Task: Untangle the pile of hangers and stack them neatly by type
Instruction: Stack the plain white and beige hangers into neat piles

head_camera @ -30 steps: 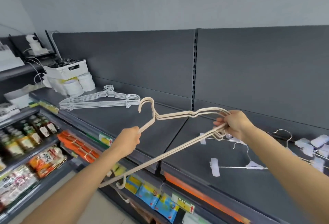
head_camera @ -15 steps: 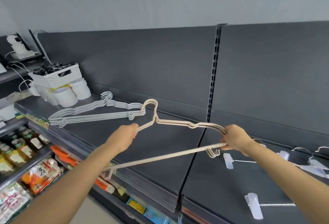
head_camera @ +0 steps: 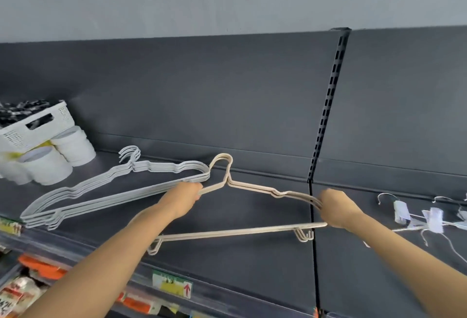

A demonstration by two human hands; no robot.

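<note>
A bundle of beige hangers [head_camera: 237, 232], aligned one on another, hangs between my hands just above the dark shelf [head_camera: 227, 262]. My left hand [head_camera: 185, 197] grips their left shoulder near the hook. My right hand [head_camera: 334, 207] grips their right end. To the left, a stack of grey-white hangers [head_camera: 106, 192] lies flat on the shelf, its right tip close to the beige hooks. At the far right several clip hangers [head_camera: 429, 218] with white clips lie loose on the shelf.
A white perforated basket [head_camera: 38, 122] of dark items sits on white rolls [head_camera: 55, 158] at the shelf's left end. A slotted upright [head_camera: 326, 105] divides the dark back panel. Packaged goods and price tags [head_camera: 171, 283] line the shelves below.
Both hands have carried the beige hangers leftward and lower, toward the shelf beside the grey-white stack. The bundle now lies flatter. The view has shifted right to left along the shelf.
</note>
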